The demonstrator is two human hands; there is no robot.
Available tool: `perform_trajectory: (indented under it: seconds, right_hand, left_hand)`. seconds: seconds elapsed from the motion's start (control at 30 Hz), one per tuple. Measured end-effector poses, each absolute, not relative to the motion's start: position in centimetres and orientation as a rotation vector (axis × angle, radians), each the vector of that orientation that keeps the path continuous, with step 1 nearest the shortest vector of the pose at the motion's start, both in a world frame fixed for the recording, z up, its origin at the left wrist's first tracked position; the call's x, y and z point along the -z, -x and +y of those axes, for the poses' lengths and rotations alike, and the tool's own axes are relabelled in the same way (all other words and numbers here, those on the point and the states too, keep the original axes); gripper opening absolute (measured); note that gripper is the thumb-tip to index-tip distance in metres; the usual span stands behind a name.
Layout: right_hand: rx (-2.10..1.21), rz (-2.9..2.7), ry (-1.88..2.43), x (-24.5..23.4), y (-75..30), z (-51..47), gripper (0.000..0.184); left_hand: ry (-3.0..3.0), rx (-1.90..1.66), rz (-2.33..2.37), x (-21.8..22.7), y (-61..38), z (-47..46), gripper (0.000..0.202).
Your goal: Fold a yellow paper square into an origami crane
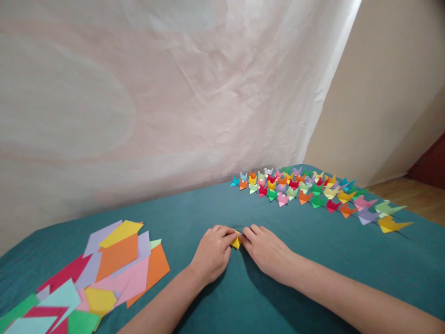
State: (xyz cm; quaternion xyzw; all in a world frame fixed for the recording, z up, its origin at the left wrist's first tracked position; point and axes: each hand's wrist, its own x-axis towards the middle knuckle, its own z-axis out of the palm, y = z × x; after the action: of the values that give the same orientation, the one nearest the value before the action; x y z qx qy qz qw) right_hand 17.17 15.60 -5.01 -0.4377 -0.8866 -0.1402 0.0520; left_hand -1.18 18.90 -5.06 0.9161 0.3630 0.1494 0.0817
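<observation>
A small folded piece of yellow paper (236, 242) lies at the middle of the table, between my two hands. From its left side, my left hand (214, 250) pinches it with thumb and fingers. My right hand (262, 248) has its fingertips closed on the paper's right side. The fingers cover most of the upper part of the paper, so its full shape is hidden. Only a pointed lower part with a crease shows.
Several rows of colourful folded paper birds (318, 201) stand at the back right. Loose coloured paper sheets (118, 255) overlap at the left. The table (194, 208) has a dark green cover. A pale curtain (208, 102) hangs behind it.
</observation>
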Motion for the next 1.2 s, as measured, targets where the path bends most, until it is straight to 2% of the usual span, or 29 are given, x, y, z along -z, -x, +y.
perform_trajectory:
  seconds: [0.33,0.53,0.8,1.2]
  right_hand:
    - [0.388,-2.726,1.325,4.7,-17.9,16.0,0.025]
    - [0.285,-2.737,1.324,4.1,-18.4,16.5,0.018]
    - [0.234,-2.711,1.353,4.4,-18.4,16.8,0.02]
    - [0.261,-2.595,1.374,5.2,-18.1,16.8,0.022]
  left_hand:
    - [-2.791,-0.388,1.093,4.7,1.0,18.7,0.039]
    - [-2.844,-0.347,1.109,4.4,0.8,18.5,0.036]
    - [-2.983,-0.245,1.113,4.0,0.7,18.5,0.029]
    - [-3.077,-0.127,1.121,3.8,0.6,17.9,0.038]
